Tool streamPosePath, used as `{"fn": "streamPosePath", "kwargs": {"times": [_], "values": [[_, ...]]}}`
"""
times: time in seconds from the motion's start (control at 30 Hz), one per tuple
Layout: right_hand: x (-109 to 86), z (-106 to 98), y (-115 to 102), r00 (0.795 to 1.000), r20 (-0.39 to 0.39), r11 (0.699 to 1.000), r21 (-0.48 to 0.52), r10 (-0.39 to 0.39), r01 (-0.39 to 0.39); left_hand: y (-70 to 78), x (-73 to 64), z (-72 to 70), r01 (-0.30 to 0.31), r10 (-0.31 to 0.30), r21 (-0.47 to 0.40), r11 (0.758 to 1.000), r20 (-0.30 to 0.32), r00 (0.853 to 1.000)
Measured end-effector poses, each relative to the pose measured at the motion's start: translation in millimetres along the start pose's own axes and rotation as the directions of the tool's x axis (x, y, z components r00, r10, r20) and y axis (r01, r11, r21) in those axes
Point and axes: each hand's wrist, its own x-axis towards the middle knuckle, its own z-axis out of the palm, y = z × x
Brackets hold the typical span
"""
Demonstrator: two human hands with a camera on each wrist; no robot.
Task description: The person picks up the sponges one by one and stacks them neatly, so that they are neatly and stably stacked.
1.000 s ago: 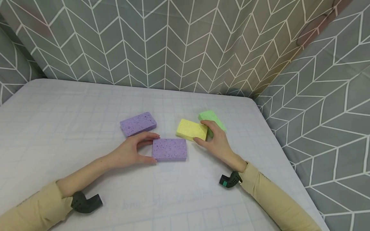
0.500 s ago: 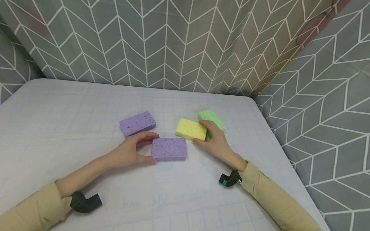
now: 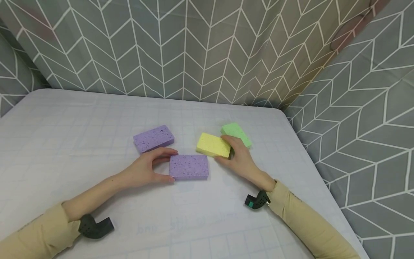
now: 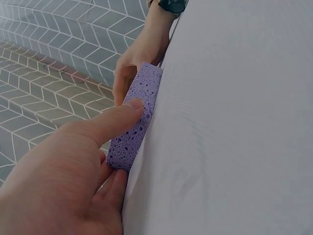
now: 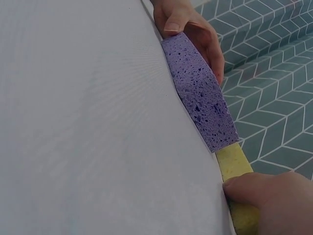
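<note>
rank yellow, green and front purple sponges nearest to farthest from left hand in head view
1. Front purple sponge: left end held by left hand
2. Yellow sponge: farther right, held by right hand
3. Green sponge: farthest right, behind the yellow one

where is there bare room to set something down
Bare on the white table: left of the farther purple sponge; behind it, up to the patterned curtain; in front, between the left wrist camera and right wrist camera. Crowded: around the left hand and nearer purple sponge, and where the right hand, yellow sponge and green sponge bunch.
</note>
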Motion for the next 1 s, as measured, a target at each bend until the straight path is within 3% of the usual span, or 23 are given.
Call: {"fn": "streamPosePath", "kwargs": {"times": [1.0], "values": [[-2.4, 0.2, -1.3, 1.0, -0.024, 0.999, 0.05, -0.009, 0.01, 2.2, -1.6, 0.4, 0.003, -0.003, -0.024, 1.0, 0.002, 1.0]]}}
